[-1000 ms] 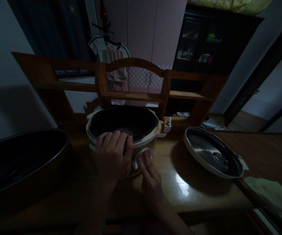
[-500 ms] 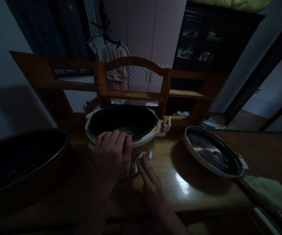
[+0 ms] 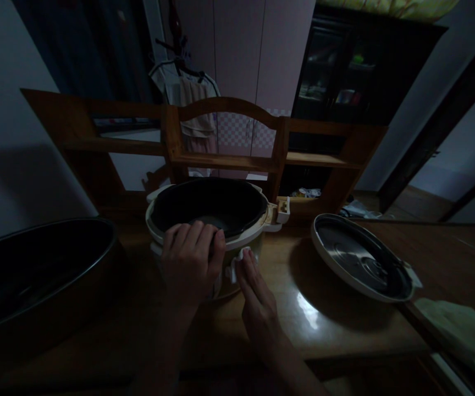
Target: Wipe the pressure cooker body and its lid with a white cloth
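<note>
On a wooden counter [image 3: 279,330], an open-topped cooker [image 3: 246,235] stands with its near rim gripped by the left hand [image 3: 190,261], fingers curled over, while the right hand [image 3: 261,305], fingers together, holds a white cloth or tissue [image 3: 233,270] beneath their tips against the cooker's front wall.

The left hand [image 3: 190,261] is gripping with curled fingers; the right hand [image 3: 259,300], fingers nearly straight, is slanting forward and inward.

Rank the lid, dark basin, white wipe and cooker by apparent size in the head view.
1. Dark basin and cooker: unsure, since the basin is cut off by the frame and looks nearer the camera.
2. Lid.
3. White wipe.
</note>
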`<state>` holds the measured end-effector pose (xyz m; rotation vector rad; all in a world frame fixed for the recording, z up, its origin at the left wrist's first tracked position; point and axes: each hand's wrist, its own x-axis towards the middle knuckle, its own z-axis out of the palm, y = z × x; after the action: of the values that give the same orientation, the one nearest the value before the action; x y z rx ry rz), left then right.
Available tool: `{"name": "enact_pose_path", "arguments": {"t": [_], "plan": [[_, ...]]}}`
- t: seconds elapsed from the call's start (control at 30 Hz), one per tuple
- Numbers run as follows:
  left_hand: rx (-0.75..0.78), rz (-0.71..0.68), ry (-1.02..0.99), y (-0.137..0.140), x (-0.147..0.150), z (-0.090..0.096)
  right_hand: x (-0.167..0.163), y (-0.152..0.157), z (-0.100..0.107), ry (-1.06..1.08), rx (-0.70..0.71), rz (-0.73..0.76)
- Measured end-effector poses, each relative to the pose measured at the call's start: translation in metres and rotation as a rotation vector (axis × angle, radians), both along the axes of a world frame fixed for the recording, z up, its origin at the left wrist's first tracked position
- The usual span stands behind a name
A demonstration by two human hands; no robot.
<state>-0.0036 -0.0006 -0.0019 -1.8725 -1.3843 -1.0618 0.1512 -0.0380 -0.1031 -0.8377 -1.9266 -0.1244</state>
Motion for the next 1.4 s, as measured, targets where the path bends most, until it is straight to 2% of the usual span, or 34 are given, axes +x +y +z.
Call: {"name": "enact_pose_path", "arguments": {"t": [0.23,0.4,0.57,0.7,1.07,1.4], "plan": [[0.001,-0.015,-0.013,0.001,0.0,0.0,0.0,-0.001,-0.008,0.003,0.025,-0.002],[0.009,-0.005,-0.004,0.001,-0.001,-0.001,-0.003,0.002,-0.018,0.081,-0.009,-0.044],[0.018,-0.013,-0.005,0.001,-0.001,-0.001,-0.006,0.004,-0.024,0.073,0.093,-0.117],[0.003,-0.023,-0.023,0.001,-0.001,-0.001,-0.006,0.0,-0.022,0.03,0.037,-0.1],[0.019,-0.015,0.001,0.001,-0.001,0.0,-0.001,-0.005,-0.022,0.028,0.01,-0.042],[0.024,-0.009,0.007,0.001,-0.001,0.0,-0.004,-0.012,-0.032,-0.001,-0.078,-0.037]]}}
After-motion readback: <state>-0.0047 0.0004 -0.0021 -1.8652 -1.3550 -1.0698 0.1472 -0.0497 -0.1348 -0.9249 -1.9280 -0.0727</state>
